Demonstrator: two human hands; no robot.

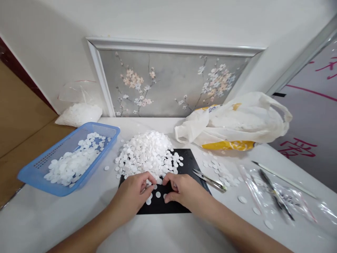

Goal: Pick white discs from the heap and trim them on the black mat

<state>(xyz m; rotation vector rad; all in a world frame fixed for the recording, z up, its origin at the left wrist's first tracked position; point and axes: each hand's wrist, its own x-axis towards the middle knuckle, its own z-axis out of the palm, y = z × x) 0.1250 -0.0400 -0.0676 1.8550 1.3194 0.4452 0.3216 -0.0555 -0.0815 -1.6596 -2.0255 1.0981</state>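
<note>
A heap of small white discs (147, 151) lies across the back of a black mat (171, 207). At the heap's front edge my left hand (134, 191) has curled fingers, with a small gap between thumb and index finger. Facing it, my right hand (183, 189) keeps its thumb and index finger apart. No disc is plainly gripped in either hand. Between the hands a few loose discs (158, 194) lie on the mat, one of them close to my right thumb. The undersides of both hands are hidden.
A blue basket (65, 189) holding more discs stands at left, before a clear bag of white material (80, 114). Right of the mat are metal snips (210, 181), scattered discs (221, 170), a dark craft tool (275, 193) and a clear plastic bag (297, 202). Behind sits a white-and-yellow carrier bag (237, 126).
</note>
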